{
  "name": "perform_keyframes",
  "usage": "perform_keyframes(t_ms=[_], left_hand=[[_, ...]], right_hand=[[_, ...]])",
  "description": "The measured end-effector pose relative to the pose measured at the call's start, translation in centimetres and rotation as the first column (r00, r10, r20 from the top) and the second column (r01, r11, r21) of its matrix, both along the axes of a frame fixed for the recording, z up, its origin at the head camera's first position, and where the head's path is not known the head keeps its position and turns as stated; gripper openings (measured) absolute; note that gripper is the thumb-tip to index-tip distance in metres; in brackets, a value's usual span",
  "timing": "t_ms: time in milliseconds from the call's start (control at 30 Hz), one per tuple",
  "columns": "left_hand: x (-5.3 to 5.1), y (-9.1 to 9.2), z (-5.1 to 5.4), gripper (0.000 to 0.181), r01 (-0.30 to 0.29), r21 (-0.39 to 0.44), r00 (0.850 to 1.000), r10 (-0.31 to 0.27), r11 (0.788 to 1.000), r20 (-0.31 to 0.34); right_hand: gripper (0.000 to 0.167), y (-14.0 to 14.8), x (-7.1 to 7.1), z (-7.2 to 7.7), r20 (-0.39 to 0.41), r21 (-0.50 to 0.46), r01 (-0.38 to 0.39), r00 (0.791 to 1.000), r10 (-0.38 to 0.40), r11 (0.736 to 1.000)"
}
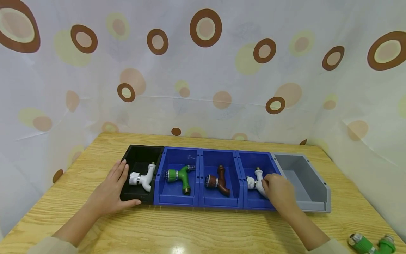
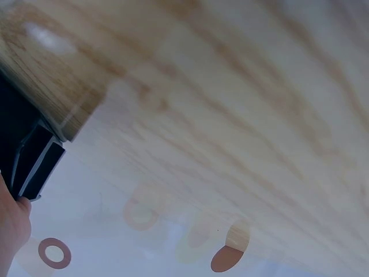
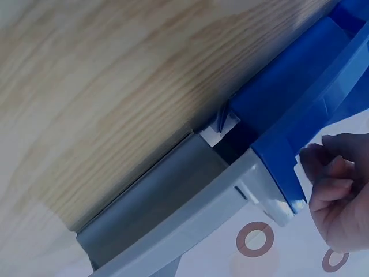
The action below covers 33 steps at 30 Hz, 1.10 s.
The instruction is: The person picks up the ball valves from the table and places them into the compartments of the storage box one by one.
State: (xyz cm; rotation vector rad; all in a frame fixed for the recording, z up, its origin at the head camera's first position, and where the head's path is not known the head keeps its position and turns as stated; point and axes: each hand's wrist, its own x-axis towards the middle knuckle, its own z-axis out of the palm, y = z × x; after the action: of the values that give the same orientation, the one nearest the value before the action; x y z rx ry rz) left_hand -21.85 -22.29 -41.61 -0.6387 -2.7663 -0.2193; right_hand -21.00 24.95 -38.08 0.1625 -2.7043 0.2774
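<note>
My left hand rests against the left side of the black bin, fingers straight, thumb along its front edge. Inside that bin lies a white faucet. Over the rightmost blue bin is my right hand. It covers part of another white faucet in the head view. The right wrist view has that hand's curled fingers above the bin rim, with nothing visible between them. A green faucet and a brown faucet lie in the other two blue bins.
A grey bin ends the row on the right, its visible floor bare. Another green faucet lies on the wooden table at the lower right. Behind the table hangs a patterned cloth.
</note>
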Motion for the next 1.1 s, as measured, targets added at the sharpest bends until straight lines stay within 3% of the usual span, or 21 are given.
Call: perform_keyframes(t_ms=[133, 267, 367, 467, 533, 667, 800, 1000, 1100], left_hand=[[0.0, 0.0, 0.0, 0.112, -0.003, 0.004, 1.0, 0.003, 1.0, 0.007], [0.0, 0.0, 0.0, 0.112, 0.0, 0.011, 1.0, 0.0, 1.0, 0.008], [0.0, 0.0, 0.0, 0.112, -0.003, 0.009, 1.0, 0.003, 1.0, 0.009], [0.0, 0.0, 0.1, 0.112, -0.006, 0.006, 1.0, 0.006, 1.0, 0.01], [0.0, 0.0, 0.1, 0.112, -0.006, 0.008, 1.0, 0.006, 1.0, 0.011], [0.0, 0.0, 0.1, 0.112, -0.005, 0.01, 1.0, 0.005, 1.0, 0.014], [0.0, 0.0, 0.0, 0.112, -0.001, 0.011, 1.0, 0.001, 1.0, 0.021], [0.0, 0.0, -0.1, 0.112, 0.003, 0.01, 1.0, -0.003, 1.0, 0.008], [-0.1, -0.1, -0.1, 0.112, 0.002, 0.007, 1.0, -0.002, 1.0, 0.003]], right_hand=[[0.005, 0.4, 0.4, 0.1, -0.196, -0.059, -0.085, 0.978, 0.072, 0.995], [0.007, 0.9, 0.6, -0.2, -0.386, -0.083, -0.196, 0.91, 0.15, 0.977], [0.016, 1.3, 0.9, -0.2, -0.456, -0.102, -0.243, 0.873, 0.171, 0.965], [0.022, 1.9, 1.1, -0.1, -0.482, -0.099, -0.26, 0.857, 0.182, 0.961], [0.037, 2.3, 1.3, 0.0, -0.491, -0.088, -0.259, 0.852, 0.184, 0.962], [0.083, 3.0, 1.8, 0.2, -0.475, -0.091, -0.215, 0.868, 0.147, 0.972], [0.082, 4.0, 2.4, 0.3, -0.428, -0.105, -0.158, 0.898, 0.099, 0.982], [0.086, 5.6, 3.1, 0.7, -0.413, -0.093, -0.136, 0.907, 0.086, 0.986], [0.079, 6.3, 3.5, 0.8, -0.392, -0.099, -0.113, 0.918, 0.066, 0.989]])
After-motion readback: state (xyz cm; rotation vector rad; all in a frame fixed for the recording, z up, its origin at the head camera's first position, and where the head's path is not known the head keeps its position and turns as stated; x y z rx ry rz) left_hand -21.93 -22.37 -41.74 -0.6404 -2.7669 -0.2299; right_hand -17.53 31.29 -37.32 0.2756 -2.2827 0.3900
